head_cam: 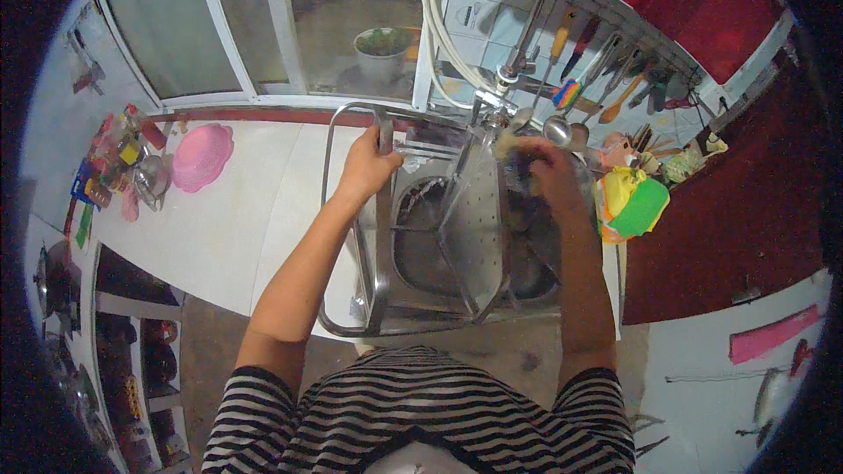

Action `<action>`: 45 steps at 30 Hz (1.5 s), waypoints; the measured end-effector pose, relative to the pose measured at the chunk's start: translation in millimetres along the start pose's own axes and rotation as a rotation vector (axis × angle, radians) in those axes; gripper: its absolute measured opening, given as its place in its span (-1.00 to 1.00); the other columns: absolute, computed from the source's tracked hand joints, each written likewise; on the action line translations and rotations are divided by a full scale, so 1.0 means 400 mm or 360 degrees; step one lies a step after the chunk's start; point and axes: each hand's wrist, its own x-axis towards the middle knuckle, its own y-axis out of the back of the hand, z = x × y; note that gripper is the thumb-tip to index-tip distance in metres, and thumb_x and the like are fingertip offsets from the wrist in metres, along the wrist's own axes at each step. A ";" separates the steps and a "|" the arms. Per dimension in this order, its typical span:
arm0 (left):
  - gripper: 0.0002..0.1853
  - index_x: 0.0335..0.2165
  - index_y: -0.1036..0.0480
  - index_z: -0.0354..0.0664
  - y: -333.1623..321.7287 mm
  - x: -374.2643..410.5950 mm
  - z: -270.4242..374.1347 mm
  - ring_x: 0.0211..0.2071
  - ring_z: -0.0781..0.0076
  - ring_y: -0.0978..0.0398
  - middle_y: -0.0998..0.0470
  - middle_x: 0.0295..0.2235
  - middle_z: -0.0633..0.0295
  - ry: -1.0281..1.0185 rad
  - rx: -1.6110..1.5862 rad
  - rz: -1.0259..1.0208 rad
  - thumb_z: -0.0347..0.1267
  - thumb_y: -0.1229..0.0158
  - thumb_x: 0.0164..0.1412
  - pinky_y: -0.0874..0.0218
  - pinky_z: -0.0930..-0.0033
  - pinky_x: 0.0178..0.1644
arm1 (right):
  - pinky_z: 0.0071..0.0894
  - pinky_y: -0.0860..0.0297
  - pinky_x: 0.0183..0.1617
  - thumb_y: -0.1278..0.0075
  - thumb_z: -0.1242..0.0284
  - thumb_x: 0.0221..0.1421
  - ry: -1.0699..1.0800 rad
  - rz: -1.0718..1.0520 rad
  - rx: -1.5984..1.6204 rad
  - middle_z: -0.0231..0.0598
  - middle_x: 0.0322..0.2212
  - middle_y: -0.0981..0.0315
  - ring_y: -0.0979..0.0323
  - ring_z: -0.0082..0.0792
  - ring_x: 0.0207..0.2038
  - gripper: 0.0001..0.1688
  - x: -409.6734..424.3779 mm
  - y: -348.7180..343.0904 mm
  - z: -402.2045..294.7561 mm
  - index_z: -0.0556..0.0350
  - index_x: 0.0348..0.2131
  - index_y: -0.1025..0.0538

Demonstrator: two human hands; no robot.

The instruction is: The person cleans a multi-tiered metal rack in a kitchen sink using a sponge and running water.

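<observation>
A metal dish rack (477, 230) stands tilted up over a double-basin sink (428, 263), its perforated panel facing right. My left hand (370, 168) grips the rack's upright side frame, thumb pointing right. At the far upper end of the perforated panel is my right hand (546, 168), blurred, with a small yellowish scrubber (506, 146) at its fingertips. The blur hides exactly how the fingers wrap it. Just beyond the hands rises a chrome gooseneck faucet (537, 13), with its mixer base close behind the rack.
A pink basket (203, 157) and assorted bagged items (125, 164) sit on the white counter (263, 210) at left. Knives and utensils hang on the tiled wall (487, 26). Right of the sink lie yellow and green cloths (632, 204). A ladle (556, 130) hangs near the right hand.
</observation>
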 end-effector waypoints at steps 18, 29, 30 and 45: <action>-0.50 -0.17 -0.23 -0.36 0.066 -0.159 0.018 -0.41 0.57 -0.31 -0.38 -0.41 0.27 0.0158 -0.0180 0.0068 -0.60 0.06 -0.24 -0.13 0.57 -0.31 | -0.44 -0.18 -0.18 0.15 0.27 -0.01 -0.0186 0.0920 -0.0786 -0.21 -0.36 -0.37 -0.28 -0.35 -0.28 -0.58 -0.238 0.300 0.336 0.30 -0.28 -0.38; -0.50 -0.18 -0.22 -0.34 0.076 -0.184 -0.012 -0.46 0.58 -0.28 -0.34 -0.45 0.29 0.0162 -0.0314 0.0185 -0.63 0.11 -0.26 -0.13 0.59 -0.37 | -0.47 -0.17 -0.11 0.12 0.26 -0.01 -0.0261 0.1164 -0.0002 -0.21 -0.23 -0.30 -0.26 -0.39 -0.22 -0.51 -0.243 0.305 0.264 0.19 -0.12 -0.29; -0.50 -0.18 -0.22 -0.34 0.078 -0.183 -0.018 -0.45 0.59 -0.28 -0.34 -0.45 0.29 0.0146 -0.0322 0.0173 -0.63 0.11 -0.27 -0.12 0.59 -0.38 | -0.45 -0.18 -0.11 0.14 0.24 -0.01 -0.0141 0.1140 0.0028 -0.20 -0.26 -0.32 -0.27 -0.35 -0.23 -0.54 -0.215 0.275 0.252 0.19 -0.17 -0.33; -0.57 -0.23 -0.26 -0.29 0.064 -0.206 -0.018 -0.52 0.64 -0.25 -0.32 -0.53 0.38 0.0145 -0.0384 0.0184 -0.62 0.07 -0.23 -0.08 0.62 -0.44 | -0.31 -0.19 -0.18 0.03 0.44 -0.14 0.0440 0.0989 -0.1642 -0.16 -0.30 -0.30 -0.25 -0.20 -0.26 -0.84 -0.337 0.224 0.385 0.19 -0.51 -0.41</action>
